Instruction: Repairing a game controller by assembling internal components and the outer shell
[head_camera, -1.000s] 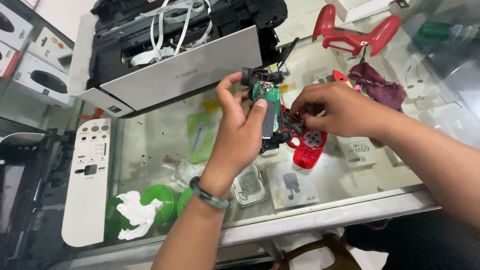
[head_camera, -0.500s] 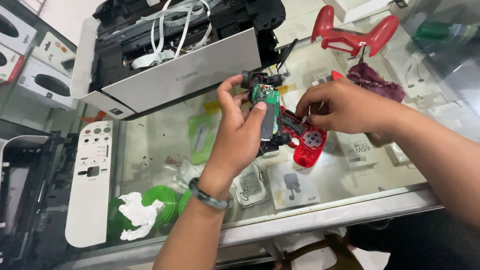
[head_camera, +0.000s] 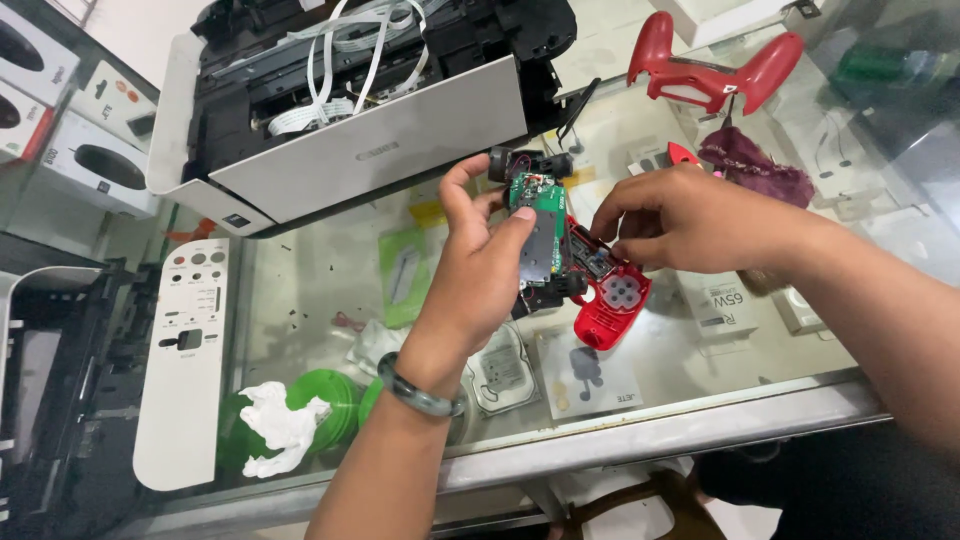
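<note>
Landmark: the opened printer (head_camera: 370, 110), white shell with black insides and white ribbon cables, at the back of the glass counter (head_camera: 300, 270).
Control panel: a long white button panel (head_camera: 185, 365) lies loose in front of the printer's left corner.
Tissue: a crumpled white wad (head_camera: 280, 425) sits on a green round thing (head_camera: 335, 400), well in front of the printer, near the counter's front edge.
Left hand: the left hand (head_camera: 480, 270), a grey-green bangle (head_camera: 420, 390) on its wrist, is raised in front of the printer's right end, fingers and thumb clamped on the controller board.
Controller board: a green circuit board (head_camera: 535, 215) with a grey plate on its face and black stick modules at top and bottom, held upright, just in front of the printer's right end; it stands out past the left fingertips, thumb behind, fingers on the near edge.
Red shell half: the red front shell (head_camera: 615, 295) with round button holes hangs just right of the board, touching it.
Right hand: the right hand (head_camera: 690, 220), fingertips pinched together and pressing down on the top of the red shell, right of the board.
Second red shell: another red shell piece (head_camera: 715, 65) lies on the counter, right of the printer.
</note>
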